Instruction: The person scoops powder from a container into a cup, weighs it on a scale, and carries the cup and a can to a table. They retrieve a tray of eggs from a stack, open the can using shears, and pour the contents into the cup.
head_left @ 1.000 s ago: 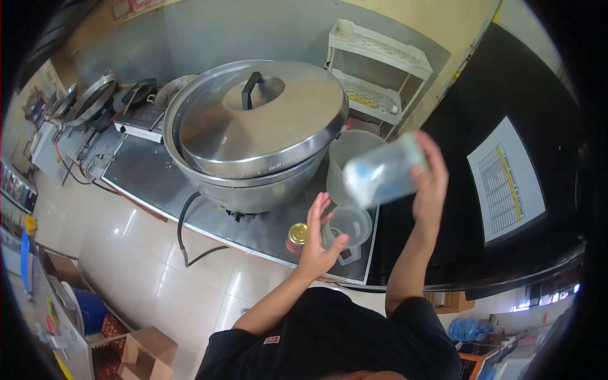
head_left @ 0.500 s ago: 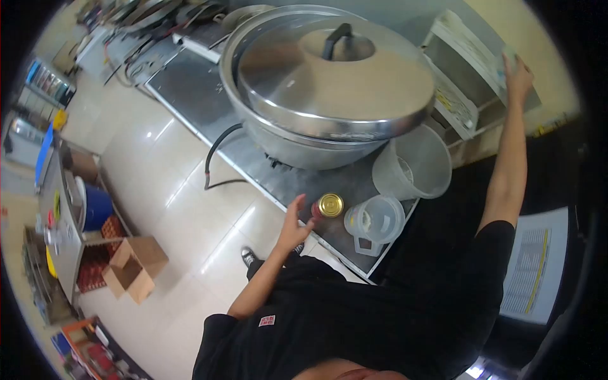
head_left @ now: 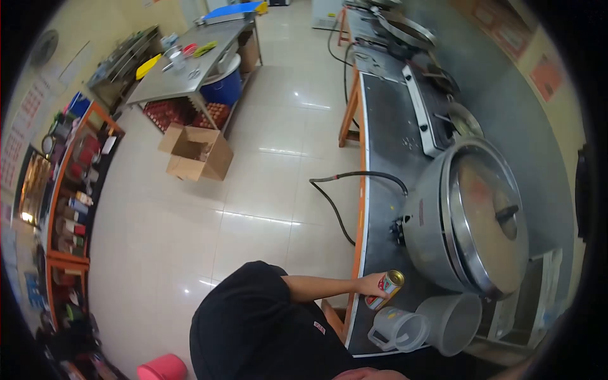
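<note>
My left hand (head_left: 373, 286) is wrapped around a tin can (head_left: 394, 282) with a gold top and a red, white and yellow label. The can leans slightly over the dark counter (head_left: 382, 209). Just below it stand a clear plastic measuring jug (head_left: 387, 328) with a handle and a wider translucent tub (head_left: 457, 323). Beyond them sits a large metal cooker (head_left: 430, 228), its domed lid (head_left: 484, 221) resting tilted on top. My right hand is out of view; only what looks like a bit of arm shows at the bottom right edge.
A gas stove (head_left: 421, 114) and pans (head_left: 405, 28) stand farther along the counter. A black hose (head_left: 342, 176) loops off its edge. Across the tiled floor are an open cardboard box (head_left: 201, 155), a steel table (head_left: 190, 69), a blue tub (head_left: 221, 85) and a pink bucket (head_left: 163, 367).
My view has swung left, toward the room. My left hand, earlier open beside the can, has closed around it. My right hand, earlier up at the white rack, has left the view.
</note>
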Demonstrator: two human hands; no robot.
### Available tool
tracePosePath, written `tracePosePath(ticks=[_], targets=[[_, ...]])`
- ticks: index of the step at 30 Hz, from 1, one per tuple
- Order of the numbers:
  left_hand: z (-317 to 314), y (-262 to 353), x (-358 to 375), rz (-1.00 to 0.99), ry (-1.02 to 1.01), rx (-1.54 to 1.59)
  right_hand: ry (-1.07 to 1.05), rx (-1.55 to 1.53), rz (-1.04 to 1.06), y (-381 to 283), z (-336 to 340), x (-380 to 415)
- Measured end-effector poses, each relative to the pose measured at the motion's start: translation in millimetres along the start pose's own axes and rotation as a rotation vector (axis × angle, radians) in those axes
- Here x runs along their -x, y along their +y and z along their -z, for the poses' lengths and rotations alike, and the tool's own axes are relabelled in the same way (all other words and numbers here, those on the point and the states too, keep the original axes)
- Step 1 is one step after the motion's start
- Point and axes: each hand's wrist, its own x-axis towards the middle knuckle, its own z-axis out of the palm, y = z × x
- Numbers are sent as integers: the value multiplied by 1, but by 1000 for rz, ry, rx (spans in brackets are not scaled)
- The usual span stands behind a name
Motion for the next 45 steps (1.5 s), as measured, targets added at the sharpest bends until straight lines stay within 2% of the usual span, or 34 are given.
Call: tracePosePath(ticks=[3,6,9,12,13,14,15,16,17,19,21,24,25,26,28,30,32,33,34,35,36,37,38,39,41,42,45], targets=[[28,-4,37,18,-41,318,101,-332,3,-86,72,-63],[90,12,109,174,-37,611,236,-1030,405,-171,128,-105],[143,26,198,59,116,803,274,-1462,83,-304,187,-107],[203,15,295,110,342,889,-188,-1682,725,-358,163,-51],[219,24,334,126,456,883,-252,-1728,795,-430,221,-64],[239,29,373,50,490,901,-322,-1772,863,-505,281,-79],[256,32,411,-28,521,920,-478,-1822,846,-551,314,-83],[268,33,448,-111,551,943,-225,-1944,1024,-598,303,-76],[271,27,471,-132,599,985,36,-2052,1186,-640,259,-61],[292,18,541,-179,664,1064,-79,-2243,1034,-701,266,-43],[289,51,602,-357,839,1067,-875,-2199,377,-714,288,-14],[300,52,677,-489,1077,1010,-1056,-2294,-191,-803,249,26],[307,42,703,-500,1130,997,-1194,-2271,-134,-827,218,35],[317,34,724,-507,1181,985,-1134,-2436,-142,-860,235,21],[340,31,761,-541,1329,964,-1341,-2368,-407,-934,196,34],[365,34,789,-546,1489,928,-1388,-2433,-489,-1007,207,12],[393,9,822,-456,1616,960,-1523,-2598,-496,-1099,183,4],[411,-11,839,-375,1667,966,-1372,-2523,-601,-1137,234,-14],[425,-24,854,-297,1819,926,-1480,-2522,-604,-1194,221,-12],[438,-38,864,-217,1960,865,-1501,-2552,-544,-1231,251,-28],[435,-28,865,-408,1983,826,-1535,-2467,-482,-1285,257,-26],[440,-19,868,-389,2064,994,-1549,-2546,-550,-1329,286,-36],[445,-86,888,-408,2157,959,-1620,-2438,-654,-1384,295,-38],[444,-55,880,-334,2227,963,-1708,-2415,-667,-1438,300,-35],[426,-125,911,-198,2303,1019,-1759,-2354,-676,-1524,324,-44],[424,-113,909,-120,2432,967,-1804,-2326,-674,-1575,328,-37],[416,-72,901,143,2435,954,-1950,-2200,-621,-1693,344,-27]])
